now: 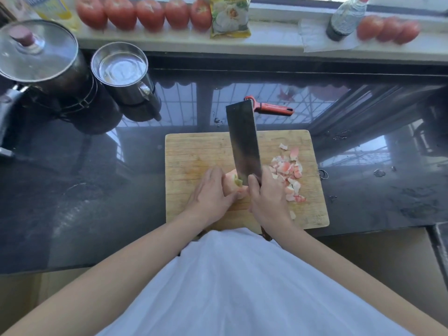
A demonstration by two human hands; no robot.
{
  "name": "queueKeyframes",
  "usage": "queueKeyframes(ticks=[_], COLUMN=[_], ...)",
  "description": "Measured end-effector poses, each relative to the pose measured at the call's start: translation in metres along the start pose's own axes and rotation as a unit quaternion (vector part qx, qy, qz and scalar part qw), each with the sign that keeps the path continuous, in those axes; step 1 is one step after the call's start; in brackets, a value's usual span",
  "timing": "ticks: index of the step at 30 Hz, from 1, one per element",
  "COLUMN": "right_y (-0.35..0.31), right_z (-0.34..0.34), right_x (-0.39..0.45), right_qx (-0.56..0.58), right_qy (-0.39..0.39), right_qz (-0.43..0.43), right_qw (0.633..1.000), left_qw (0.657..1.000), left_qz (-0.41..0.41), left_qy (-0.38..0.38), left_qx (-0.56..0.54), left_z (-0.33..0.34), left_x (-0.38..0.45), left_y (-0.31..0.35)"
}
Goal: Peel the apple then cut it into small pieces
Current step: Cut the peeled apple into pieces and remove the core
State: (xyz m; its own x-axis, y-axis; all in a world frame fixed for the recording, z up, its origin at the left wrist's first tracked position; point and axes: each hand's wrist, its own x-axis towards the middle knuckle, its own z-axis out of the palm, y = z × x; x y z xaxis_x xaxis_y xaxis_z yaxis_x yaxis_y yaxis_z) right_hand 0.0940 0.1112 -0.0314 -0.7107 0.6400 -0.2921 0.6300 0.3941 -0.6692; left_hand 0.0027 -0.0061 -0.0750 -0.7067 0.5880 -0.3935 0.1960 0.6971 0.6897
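A pale, pink-tinged apple piece [232, 181] lies on the wooden cutting board [194, 151]. My left hand [211, 192] holds it from the left, fingers curled round it. My right hand [268, 196] grips the handle of a broad cleaver [243, 144], whose blade stands edge-down on the apple piece's right side. Right of the blade lies a heap of several small cut apple pieces [288, 174], pink and white. A red peeler [271, 107] rests on the counter just behind the board.
The board sits on a dark glossy counter [97, 190]. At the back left stand a lidded pot [38, 54] and a steel mug [121, 71]. The windowsill holds a row of tomatoes [145, 13], a packet [230, 15] and a dark bottle [344, 18].
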Motion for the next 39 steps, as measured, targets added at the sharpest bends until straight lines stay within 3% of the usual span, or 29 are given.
queueKeyframes(ticks=[2,13,25,28,33,36,39], right_y=[0.000,0.002,0.000,0.008,0.027,0.034,0.048], right_z=[0.004,0.012,0.003,-0.007,-0.023,-0.036,-0.051], right_x=[-0.005,-0.015,-0.009,-0.003,0.002,-0.003,-0.004], right_qx=[0.000,0.233,0.347,0.354,0.373,0.378,0.377], right_qy=[0.007,0.048,0.050,0.085,0.120,0.121,0.122], right_qz=[-0.001,0.085,0.171,0.152,0.165,0.172,0.176], right_qw=[1.000,0.968,0.921,0.919,0.905,0.902,0.901], left_qw=[1.000,0.999,0.999,0.999,0.960,0.945,0.962], left_qz=[0.003,-0.013,-0.037,0.015,0.221,0.252,0.208], left_qy=[0.004,0.026,0.026,0.046,0.088,0.101,0.111], left_qx=[0.006,-0.040,-0.010,0.021,0.151,0.183,0.137], left_z=[0.001,0.004,0.003,-0.002,0.004,0.009,0.005], left_x=[-0.003,-0.006,-0.013,-0.014,-0.010,-0.012,-0.014], left_y=[0.000,0.000,0.006,0.005,0.001,0.003,0.015])
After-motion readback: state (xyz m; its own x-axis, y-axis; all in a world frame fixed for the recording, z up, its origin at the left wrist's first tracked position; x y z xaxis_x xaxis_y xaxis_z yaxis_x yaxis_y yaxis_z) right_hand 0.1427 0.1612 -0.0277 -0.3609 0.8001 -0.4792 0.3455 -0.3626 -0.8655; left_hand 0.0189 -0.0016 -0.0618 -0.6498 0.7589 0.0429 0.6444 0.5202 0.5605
